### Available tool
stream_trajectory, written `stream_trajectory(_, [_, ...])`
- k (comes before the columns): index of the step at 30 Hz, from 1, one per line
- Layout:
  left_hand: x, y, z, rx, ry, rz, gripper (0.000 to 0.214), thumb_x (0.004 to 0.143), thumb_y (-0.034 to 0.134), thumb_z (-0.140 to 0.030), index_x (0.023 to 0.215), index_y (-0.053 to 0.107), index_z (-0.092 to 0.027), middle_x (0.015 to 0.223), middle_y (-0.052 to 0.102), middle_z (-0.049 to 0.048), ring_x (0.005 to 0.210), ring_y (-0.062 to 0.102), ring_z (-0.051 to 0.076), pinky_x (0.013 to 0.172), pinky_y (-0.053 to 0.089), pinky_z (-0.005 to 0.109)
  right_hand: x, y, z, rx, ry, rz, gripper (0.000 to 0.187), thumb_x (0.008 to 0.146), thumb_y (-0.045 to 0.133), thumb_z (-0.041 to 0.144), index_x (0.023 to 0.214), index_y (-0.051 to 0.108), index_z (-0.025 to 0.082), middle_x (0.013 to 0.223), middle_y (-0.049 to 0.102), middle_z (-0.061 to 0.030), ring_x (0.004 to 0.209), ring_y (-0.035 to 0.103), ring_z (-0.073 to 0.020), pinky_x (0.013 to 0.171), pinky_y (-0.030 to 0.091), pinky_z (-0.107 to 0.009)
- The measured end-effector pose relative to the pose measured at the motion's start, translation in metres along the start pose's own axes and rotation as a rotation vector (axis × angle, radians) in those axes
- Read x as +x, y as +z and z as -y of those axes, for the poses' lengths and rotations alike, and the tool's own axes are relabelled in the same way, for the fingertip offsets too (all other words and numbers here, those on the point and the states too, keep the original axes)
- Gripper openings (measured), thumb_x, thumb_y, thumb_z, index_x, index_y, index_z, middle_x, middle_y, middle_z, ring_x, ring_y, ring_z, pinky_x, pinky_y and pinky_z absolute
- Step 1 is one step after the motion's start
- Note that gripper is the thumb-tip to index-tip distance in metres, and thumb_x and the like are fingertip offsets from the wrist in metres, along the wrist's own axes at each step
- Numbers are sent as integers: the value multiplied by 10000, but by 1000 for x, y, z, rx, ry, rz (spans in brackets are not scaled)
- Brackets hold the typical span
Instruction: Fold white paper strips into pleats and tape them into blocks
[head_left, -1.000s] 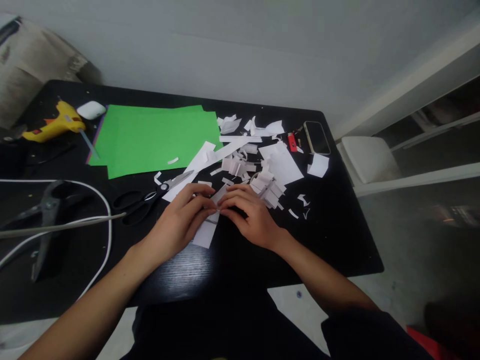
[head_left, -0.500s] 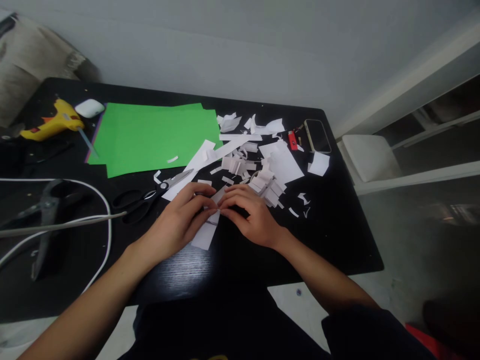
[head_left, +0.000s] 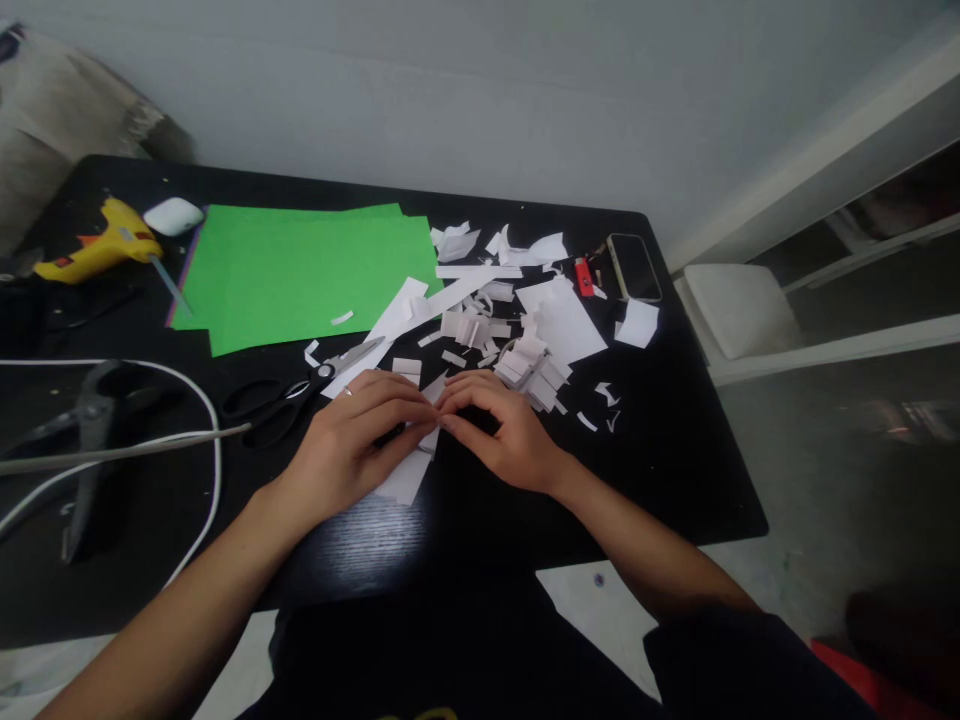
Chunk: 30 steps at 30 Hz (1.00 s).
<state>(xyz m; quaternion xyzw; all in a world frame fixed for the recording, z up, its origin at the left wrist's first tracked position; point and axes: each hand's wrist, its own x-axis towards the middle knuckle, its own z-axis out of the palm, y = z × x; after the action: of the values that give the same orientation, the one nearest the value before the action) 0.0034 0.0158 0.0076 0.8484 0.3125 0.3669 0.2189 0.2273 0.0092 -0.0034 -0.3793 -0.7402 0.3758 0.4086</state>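
My left hand (head_left: 367, 435) and my right hand (head_left: 502, 430) meet fingertip to fingertip over the near middle of the black table. Both are closed in a pinch on a white paper strip (head_left: 409, 482); its middle is hidden by my fingers, and its lower end sticks out beneath my left hand. Just left of my left hand, black-handled scissors (head_left: 324, 371) lie with their blades on white paper. A pile of folded white paper pieces (head_left: 534, 368) sits beyond my right hand.
Green sheets (head_left: 315, 270) lie at the back left, near a yellow glue gun (head_left: 112, 245) and a white case (head_left: 173, 216). Pliers (head_left: 94, 430) and white cables (head_left: 219, 440) occupy the left. At the back right are a red lighter (head_left: 583, 277) and a phone (head_left: 634, 267).
My left hand has turned slightly, its fingers now lying closer together over the strip. The strip's lower end has shifted a little. My right hand stays nearly in place.
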Motion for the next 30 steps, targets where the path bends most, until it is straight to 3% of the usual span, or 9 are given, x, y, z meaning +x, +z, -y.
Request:
stream_trajectory(4, [-1, -2, 0, -27, -13, 9, 162, 946, 682, -127, 1070, 719, -224, 1007, 758, 50, 1027, 695, 216, 930, 568, 416, 0, -1, 2, 51, 30, 11, 49, 959, 683, 184, 937, 713, 216, 1012, 769, -51, 1116, 682, -208, 1040, 551, -446])
stream_trajectory(11, [0, -6, -5, -271, -267, 45, 35, 938, 696, -212, 962, 720, -205, 936, 745, 46, 892, 704, 188, 824, 579, 337, 1, -3, 10, 141, 67, 47, 30, 937, 714, 196, 915, 716, 216, 1033, 775, -54, 1116, 699, -216, 1038, 556, -438])
stream_trajectory(17, [0, -5, -9, -446, -416, 20, 151, 884, 768, -222, 1000, 673, -201, 915, 713, 23, 851, 701, 159, 792, 603, 290, 3, -8, 11, 157, 27, 91, 62, 927, 700, 169, 885, 708, 214, 1027, 769, -61, 1127, 690, -223, 1066, 537, -453])
stream_trajectory(30, [0, -7, -8, -523, -439, 42, 164, 880, 775, -189, 988, 654, -214, 924, 699, 15, 878, 699, 151, 814, 607, 284, 0, -7, 12, 98, 4, 101, 49, 930, 690, 182, 911, 695, 227, 1077, 748, -60, 1183, 655, -229, 1068, 535, -470])
